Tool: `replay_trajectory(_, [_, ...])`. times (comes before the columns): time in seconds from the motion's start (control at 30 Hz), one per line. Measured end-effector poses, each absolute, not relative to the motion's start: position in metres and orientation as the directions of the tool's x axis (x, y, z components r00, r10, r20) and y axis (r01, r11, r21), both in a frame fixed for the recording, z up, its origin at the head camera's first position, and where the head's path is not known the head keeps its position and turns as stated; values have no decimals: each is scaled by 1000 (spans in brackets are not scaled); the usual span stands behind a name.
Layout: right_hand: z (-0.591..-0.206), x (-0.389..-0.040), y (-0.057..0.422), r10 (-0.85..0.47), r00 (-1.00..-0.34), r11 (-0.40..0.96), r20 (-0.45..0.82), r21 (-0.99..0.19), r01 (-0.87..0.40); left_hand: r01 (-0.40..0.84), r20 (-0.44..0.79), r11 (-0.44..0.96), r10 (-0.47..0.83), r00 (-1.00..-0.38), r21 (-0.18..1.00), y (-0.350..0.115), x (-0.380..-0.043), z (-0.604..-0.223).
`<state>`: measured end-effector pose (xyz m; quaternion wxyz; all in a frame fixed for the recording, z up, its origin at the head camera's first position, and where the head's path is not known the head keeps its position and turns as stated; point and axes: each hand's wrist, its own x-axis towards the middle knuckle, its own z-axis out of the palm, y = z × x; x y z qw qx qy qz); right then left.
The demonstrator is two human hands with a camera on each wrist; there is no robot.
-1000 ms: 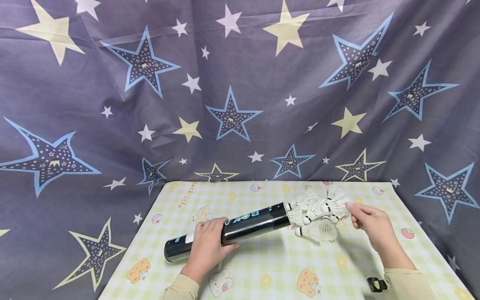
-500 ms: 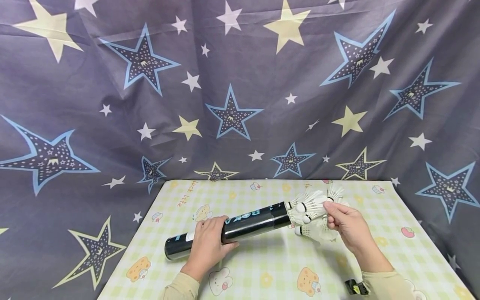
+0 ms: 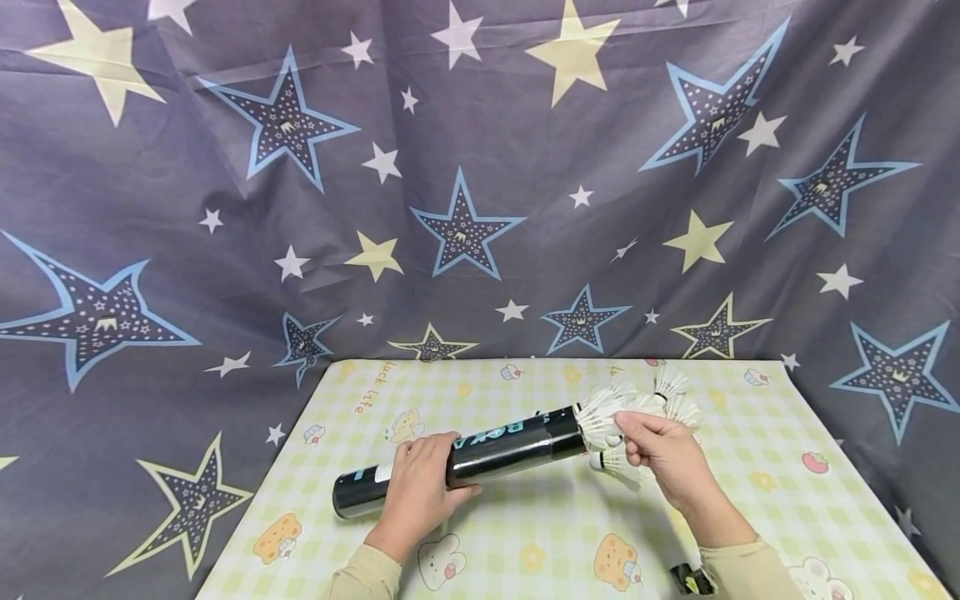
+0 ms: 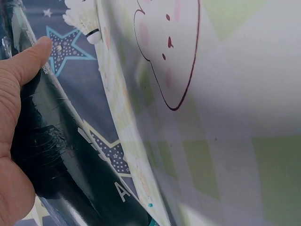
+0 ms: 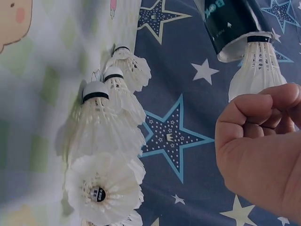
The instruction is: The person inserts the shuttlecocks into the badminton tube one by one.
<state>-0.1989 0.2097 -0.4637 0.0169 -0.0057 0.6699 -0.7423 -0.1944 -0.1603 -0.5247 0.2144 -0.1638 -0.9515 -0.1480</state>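
In the head view my left hand [image 3: 423, 492] grips a black shuttlecock tube [image 3: 517, 446] around its lower part. The tube slants over the table, its mouth raised and facing right. My right hand [image 3: 671, 458] is at that mouth, pinching a white shuttlecock [image 5: 256, 75] by the feather edge between thumb and fingers. In the right wrist view the cork end of this shuttlecock is just inside the tube's rim, and its feathers are outside. The left wrist view shows the thumb [image 4: 33, 61] lying along the tube.
Several loose shuttlecocks [image 5: 103, 127] lie on the table beyond and below the right hand. A checked green-and-white cloth [image 3: 532, 517] with cartoon prints covers the table. Behind it hangs a dark curtain [image 3: 480, 317] with stars. A small black device [image 3: 692, 579] is at the right sleeve.
My right hand has moved left from the pile of shuttlecocks, carrying one to the tube's mouth. The left hand and tube have stayed almost in place.
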Motion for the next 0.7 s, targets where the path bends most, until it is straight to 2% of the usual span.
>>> replay_trajectory(0.17, [-468, -199, 206, -62, -998, -79, -32, -996, 37, 381, 476, 905, 255, -842, 190, -159, -194, -525])
replay_trajectory(0.47, [-473, -198, 199, -116, -992, -67, -54, -996, 62, 363, 430, 903, 242, -870, 227, -156, -196, -525])
replay_trajectory(0.7, [-475, -194, 194, -149, -986, 26, -74, -997, 71, 360, 422, 902, 238, -875, 237, -155, -196, -524])
